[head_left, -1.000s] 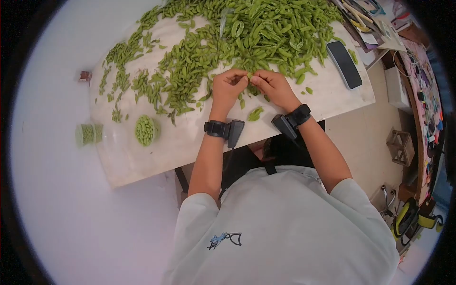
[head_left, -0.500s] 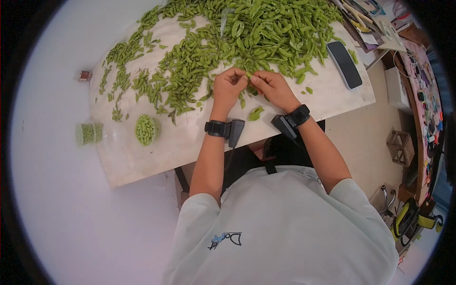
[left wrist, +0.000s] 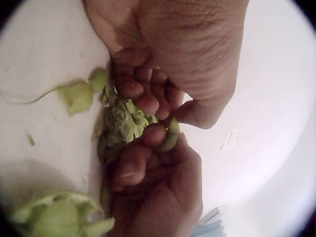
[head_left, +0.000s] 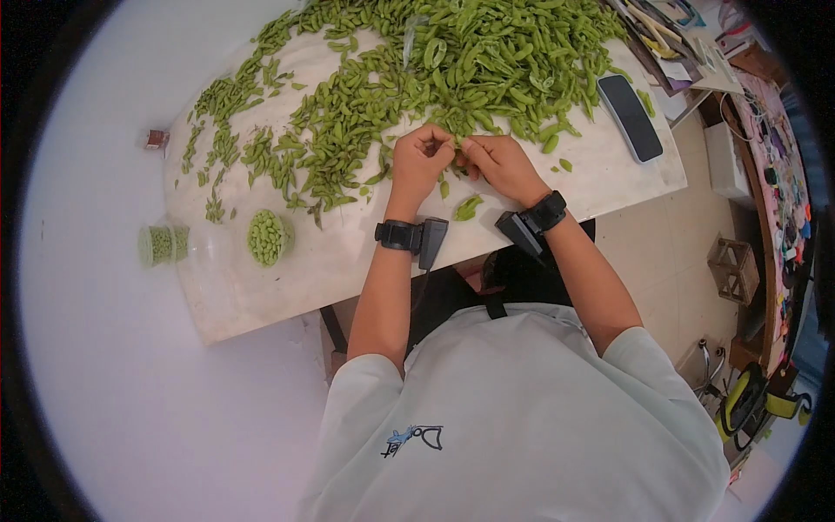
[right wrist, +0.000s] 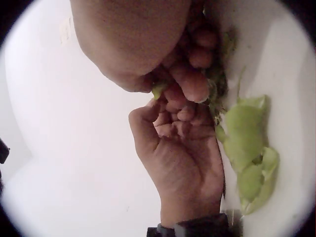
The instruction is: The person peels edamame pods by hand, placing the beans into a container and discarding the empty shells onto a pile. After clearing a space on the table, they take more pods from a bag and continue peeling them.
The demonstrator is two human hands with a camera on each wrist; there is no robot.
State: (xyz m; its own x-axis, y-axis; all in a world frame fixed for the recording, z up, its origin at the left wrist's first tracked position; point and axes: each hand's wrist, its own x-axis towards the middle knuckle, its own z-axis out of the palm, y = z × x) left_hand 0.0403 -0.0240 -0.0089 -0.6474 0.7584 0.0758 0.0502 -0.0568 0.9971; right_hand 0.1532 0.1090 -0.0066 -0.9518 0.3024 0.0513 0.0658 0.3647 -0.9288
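Observation:
Both hands meet over the table at the near edge of a large heap of green pods (head_left: 513, 61). Between thumb and fingertips, the left hand (head_left: 417, 170) and right hand (head_left: 507, 167) pinch one small green pod (left wrist: 171, 136) from either side. In the left wrist view the left hand (left wrist: 182, 49) is above and the right hand (left wrist: 158, 192) below. The right wrist view has the right hand (right wrist: 138, 39) at the top and the left hand (right wrist: 180, 158) beneath, with the pod's tip (right wrist: 158, 90) showing. Split pods (head_left: 468, 208) lie near the wrists.
A cup of shelled beans (head_left: 266, 237) stands on the table's left part, with a second bean-filled container (head_left: 158, 246) farther left. Smaller pods (head_left: 339, 148) spread across the table (head_left: 261, 300). At the right lie a phone (head_left: 631, 118) and a stack of papers and tools (head_left: 665, 52).
Both hands stay in nearly the same place, with small shifts of the fingers around the pod. The right fingertips have moved slightly lower. Other objects look unmoved.

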